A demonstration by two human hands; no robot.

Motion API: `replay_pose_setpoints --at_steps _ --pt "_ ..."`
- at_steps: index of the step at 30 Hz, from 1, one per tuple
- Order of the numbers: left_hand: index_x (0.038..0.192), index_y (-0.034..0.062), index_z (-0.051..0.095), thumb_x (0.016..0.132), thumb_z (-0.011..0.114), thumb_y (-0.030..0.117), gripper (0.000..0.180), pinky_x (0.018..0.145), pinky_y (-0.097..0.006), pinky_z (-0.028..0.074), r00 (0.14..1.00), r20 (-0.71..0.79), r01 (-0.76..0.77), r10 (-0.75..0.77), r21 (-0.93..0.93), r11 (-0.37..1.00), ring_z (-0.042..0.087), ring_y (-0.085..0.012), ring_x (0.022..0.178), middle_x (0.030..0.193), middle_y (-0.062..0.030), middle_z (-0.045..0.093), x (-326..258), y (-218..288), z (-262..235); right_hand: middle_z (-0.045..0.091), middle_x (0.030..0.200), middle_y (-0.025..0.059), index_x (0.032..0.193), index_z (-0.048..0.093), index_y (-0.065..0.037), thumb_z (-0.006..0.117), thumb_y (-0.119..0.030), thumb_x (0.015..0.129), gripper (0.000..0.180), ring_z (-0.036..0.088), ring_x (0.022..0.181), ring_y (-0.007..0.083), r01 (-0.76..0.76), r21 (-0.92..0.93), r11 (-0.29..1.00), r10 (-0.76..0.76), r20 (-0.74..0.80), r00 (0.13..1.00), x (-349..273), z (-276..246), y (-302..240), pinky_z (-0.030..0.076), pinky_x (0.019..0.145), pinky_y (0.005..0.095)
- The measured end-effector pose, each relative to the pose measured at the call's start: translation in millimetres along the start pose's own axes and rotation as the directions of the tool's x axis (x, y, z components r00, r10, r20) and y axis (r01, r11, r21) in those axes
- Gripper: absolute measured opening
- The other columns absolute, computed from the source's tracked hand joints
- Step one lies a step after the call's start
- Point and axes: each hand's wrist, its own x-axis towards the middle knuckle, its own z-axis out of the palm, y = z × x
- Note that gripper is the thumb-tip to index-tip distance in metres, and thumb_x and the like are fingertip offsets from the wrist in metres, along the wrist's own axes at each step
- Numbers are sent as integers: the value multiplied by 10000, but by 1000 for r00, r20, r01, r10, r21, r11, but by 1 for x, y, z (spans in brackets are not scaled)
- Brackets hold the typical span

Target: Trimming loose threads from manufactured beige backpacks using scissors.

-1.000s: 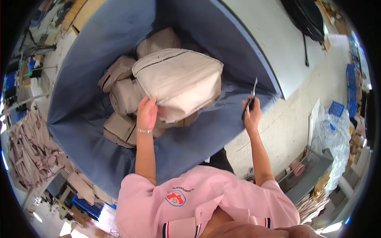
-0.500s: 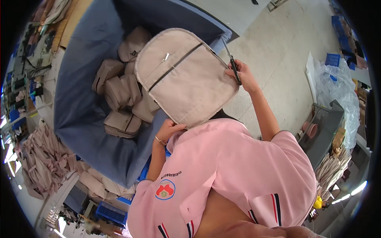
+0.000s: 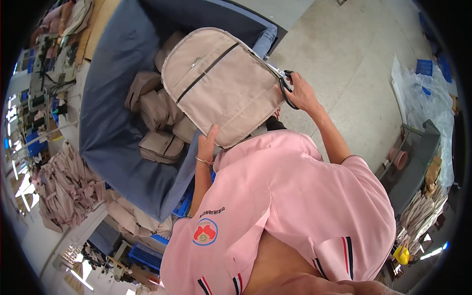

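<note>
A beige backpack panel point(image 3: 226, 88) with a rounded top, a dark zipper strip and a small pale zipper pull lies slanted before me. My left hand point(image 3: 207, 145) grips its lower left edge, thumb on top and the other fingers hidden underneath. At the right edge, my right hand point(image 3: 302, 93) holds scissors point(image 3: 289, 93) with black handles. Their blades point up and left along the panel's edge, and the tips are hard to make out. Whether my right fingers also pinch the fabric cannot be told.
A big blue fabric-lined bin point(image 3: 110, 108) stands to the left, holding several beige pouches point(image 3: 161, 146). Left of it hangs a heap of beige fabric pieces point(image 3: 66, 189). Clear plastic sheeting point(image 3: 430, 101), a grey cart point(image 3: 415, 164) and a pink pot point(image 3: 397, 157) are at the right.
The scissors have turned in my right hand, their blades now lower against the panel's right edge. My left thumb has moved up onto the panel, which has shifted slightly up and left.
</note>
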Motion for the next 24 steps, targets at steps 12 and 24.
replay_pose_setpoints --at_steps 12,24 --pt "1176 -90 611 886 682 355 536 876 -286 467 999 17 -45 45 -6 999 584 -153 999 1132 -101 646 2 -12 -1 636 941 249 909 554 68 587 -694 798 771 644 906 397 163 -264 951 -147 81 986 43 -1 -32 517 737 462" --pt "1206 -82 591 885 684 351 547 895 -287 461 999 34 -43 43 2 999 576 -152 1019 1154 -93 637 3 -11 0 678 838 211 906 569 20 593 -657 819 683 673 790 376 74 -261 962 -55 80 995 35 12 -33 525 674 453"
